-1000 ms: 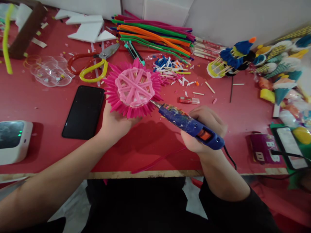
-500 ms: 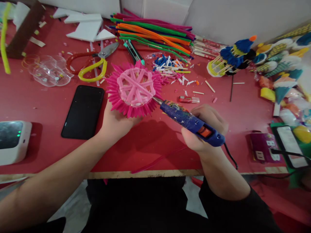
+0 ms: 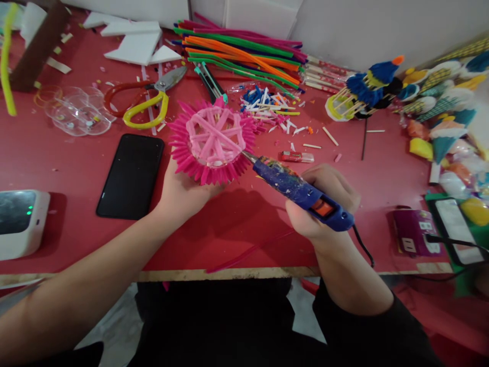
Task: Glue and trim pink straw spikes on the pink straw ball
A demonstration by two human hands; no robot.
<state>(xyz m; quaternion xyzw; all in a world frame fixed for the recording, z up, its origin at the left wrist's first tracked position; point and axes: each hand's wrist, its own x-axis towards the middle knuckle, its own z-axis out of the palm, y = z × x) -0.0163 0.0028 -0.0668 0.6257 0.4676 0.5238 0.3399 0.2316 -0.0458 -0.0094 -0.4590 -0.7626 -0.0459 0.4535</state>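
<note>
My left hand [image 3: 187, 191] holds a round pink pipe-cleaner craft [image 3: 216, 135] from below, its fingers mostly hidden under it. Light pink strips cross over the craft's middle, and a fringe of darker pink spikes rings it. In my right hand [image 3: 324, 199] is a blue glue gun [image 3: 301, 191], stained with glue and paint, with an orange switch near its back end. The gun's metal nozzle points left and meets the right edge of the light pink ring. A dark cord hangs from its rear.
A black phone [image 3: 130, 176] and scissors [image 3: 151, 102] lie to the left. Behind are pipe cleaners [image 3: 244, 51], a cutter [image 3: 211, 81] and cut sticks [image 3: 263, 102]. A blue figure on sticks [image 3: 369, 86] stands right, near a purple power block [image 3: 414, 232]. A white device [image 3: 23, 224] sits far left.
The pink craft has turned slightly and shifted a little to the right in my left hand. The glue gun stays almost still, its nozzle at the craft's edge.
</note>
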